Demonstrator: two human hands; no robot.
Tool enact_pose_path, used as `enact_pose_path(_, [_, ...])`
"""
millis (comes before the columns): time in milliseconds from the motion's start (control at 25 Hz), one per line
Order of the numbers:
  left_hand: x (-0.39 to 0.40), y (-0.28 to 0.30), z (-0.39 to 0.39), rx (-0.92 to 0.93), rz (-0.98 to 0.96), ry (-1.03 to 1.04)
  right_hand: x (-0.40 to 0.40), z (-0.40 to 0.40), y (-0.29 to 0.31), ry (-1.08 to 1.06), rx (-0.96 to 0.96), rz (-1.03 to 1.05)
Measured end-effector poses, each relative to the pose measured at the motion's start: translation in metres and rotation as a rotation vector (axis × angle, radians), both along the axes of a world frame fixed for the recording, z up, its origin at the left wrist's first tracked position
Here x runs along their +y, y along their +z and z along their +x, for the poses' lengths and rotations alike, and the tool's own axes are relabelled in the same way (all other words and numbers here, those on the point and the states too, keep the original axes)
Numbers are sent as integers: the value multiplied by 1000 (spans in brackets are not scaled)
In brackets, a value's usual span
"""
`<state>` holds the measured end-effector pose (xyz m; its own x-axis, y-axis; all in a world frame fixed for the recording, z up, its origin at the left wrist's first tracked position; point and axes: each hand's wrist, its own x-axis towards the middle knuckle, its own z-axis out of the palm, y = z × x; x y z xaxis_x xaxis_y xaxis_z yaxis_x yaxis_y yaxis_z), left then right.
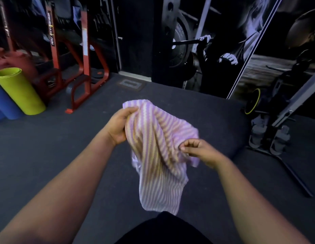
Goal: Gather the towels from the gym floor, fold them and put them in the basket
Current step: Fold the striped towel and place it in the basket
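Two hands up, well apart. Left hand (120,125) grips bunched top of striped towel (158,148); right hand (200,151) pinches side edge. We judge: seeking corners before fold. Towel hangs clear above dark gym floor (47,152). Basket not in view. Rolled mats (21,90), red rack (86,55) left; wall mural behind.

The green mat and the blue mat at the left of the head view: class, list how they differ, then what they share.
1. Colour: the green mat is lime green; the blue mat is blue.
2. Visibility: the green mat shows whole, including its spiral end, while the blue mat is cut off by the picture's left edge.
3. Position: the green mat lies nearer the red rack than the blue mat.
Shared: both are rolled up, side by side on the dark floor.
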<state>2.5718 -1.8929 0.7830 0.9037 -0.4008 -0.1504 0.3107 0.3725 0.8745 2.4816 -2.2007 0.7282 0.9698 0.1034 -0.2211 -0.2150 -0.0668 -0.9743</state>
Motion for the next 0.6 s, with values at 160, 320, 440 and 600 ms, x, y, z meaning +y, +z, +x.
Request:
enact_pose_path(160, [11, -33, -11, 61, 35, 29, 12, 1, 9, -307, -6, 360])
enact_pose_path(320, [-7, -31, -19, 35, 128, 47, 27, 5, -18, -214, 102, -7])
enact_pose_path(440, [-19, -3, -20, 9, 34, 78, 42, -9, -53, -104, 267, -242])
enact_pose_path(600, [-17, 25, -23, -81, 1, 28, 45, -14, -65, -36, 258, -131])
